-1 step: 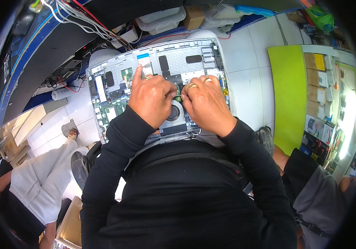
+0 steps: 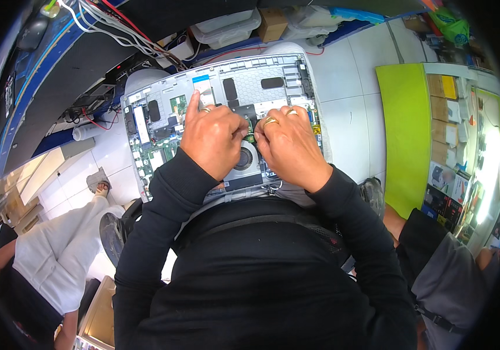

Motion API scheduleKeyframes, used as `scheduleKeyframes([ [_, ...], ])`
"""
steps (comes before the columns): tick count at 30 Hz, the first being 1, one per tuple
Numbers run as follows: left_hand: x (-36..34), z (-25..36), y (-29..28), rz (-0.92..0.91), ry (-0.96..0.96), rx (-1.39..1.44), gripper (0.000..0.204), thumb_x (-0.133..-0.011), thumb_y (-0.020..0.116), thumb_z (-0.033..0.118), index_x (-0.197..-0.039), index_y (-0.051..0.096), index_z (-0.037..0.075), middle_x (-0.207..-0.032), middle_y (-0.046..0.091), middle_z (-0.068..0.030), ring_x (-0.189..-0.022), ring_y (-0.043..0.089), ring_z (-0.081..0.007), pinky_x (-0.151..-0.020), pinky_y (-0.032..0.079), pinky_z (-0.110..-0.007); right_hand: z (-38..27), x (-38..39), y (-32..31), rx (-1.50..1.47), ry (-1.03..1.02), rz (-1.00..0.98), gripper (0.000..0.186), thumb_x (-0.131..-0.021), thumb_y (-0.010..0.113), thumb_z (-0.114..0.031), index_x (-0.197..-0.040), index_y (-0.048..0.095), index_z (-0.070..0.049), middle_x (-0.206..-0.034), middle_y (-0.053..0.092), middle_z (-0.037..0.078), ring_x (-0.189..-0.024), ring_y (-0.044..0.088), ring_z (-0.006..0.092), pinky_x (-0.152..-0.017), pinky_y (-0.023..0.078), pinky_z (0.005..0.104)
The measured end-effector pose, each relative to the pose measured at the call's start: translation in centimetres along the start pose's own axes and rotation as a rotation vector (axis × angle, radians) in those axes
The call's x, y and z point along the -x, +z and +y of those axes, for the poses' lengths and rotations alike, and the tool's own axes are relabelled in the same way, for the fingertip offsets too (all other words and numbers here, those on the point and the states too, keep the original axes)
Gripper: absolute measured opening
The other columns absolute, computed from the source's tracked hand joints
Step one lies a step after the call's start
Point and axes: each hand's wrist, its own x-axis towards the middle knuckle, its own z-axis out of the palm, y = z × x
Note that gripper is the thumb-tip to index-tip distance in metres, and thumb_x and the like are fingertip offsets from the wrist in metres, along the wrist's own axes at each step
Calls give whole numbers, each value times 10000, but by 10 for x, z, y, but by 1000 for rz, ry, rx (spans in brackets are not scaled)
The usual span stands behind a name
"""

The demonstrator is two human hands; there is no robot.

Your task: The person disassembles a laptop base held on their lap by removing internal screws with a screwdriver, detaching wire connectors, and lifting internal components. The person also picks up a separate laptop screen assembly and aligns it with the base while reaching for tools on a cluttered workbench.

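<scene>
While you are leaning over the opened laptop (image 2: 249, 81), which is apparently resting across your knees, your left hand (image 2: 214, 137) and right hand (image 2: 292, 143) are working above its middle, beside the round fan (image 2: 244, 157). On each hand you are holding thumb and fingertips close together, but your knuckles are blocking the view, so whether they are pinching anything cannot be told.

Your left index finger is pointing out beside the blue-ended ribbon cable (image 2: 202, 83) on the laptop's far half; if it is dragging there, it could be creasing that cable. You are wearing 1 ring on the left hand and 2 on the right, and metal brushing the laptop's boards might be scratching or shorting parts. Because your knees are serving as support, a shifting leg could be tilting the laptop and making your fingers slip.

Past the laptop's far edge, a red cable (image 2: 226, 55) is running, a likely snag. Beyond the laptop, clear bins (image 2: 226, 36) and a cardboard box (image 2: 273, 24) are crowding that side. Well apart to the laptop's right, a green panel (image 2: 404, 140) is standing.
</scene>
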Motion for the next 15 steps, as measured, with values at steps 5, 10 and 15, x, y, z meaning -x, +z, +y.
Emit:
scheduleKeyframes([
  [5, -1, 2, -1, -10, 4, -15, 101, -863, 747, 27, -906, 784, 111, -833, 705, -56, -894, 690, -300, -1254, 263, -604, 0, 0, -1, 1, -2, 7, 76, -880, 721, -85, -867, 735, -12, -875, 669, 126, -897, 631, 314, -910, 408, 447],
  [10, -1, 1, 1, -12, 14, -47, 108, -855, 747, 18, -885, 783, 115, -833, 706, -54, -885, 689, -299, -1257, 262, -602, 1, 0, -1, -5, -6, 6, 72, -881, 720, -79, -870, 734, -9, -874, 669, 126, -894, 630, 313, -907, 407, 445],
  [15, -1, 1, 2, 0, 34, -61, 112, -843, 747, 8, -874, 778, 111, -830, 702, -53, -886, 686, -307, -1251, 274, -605, 2, 1, 0, -15, -7, 7, 66, -888, 715, -71, -872, 734, -10, -863, 670, 124, -888, 633, 314, -904, 406, 446],
])
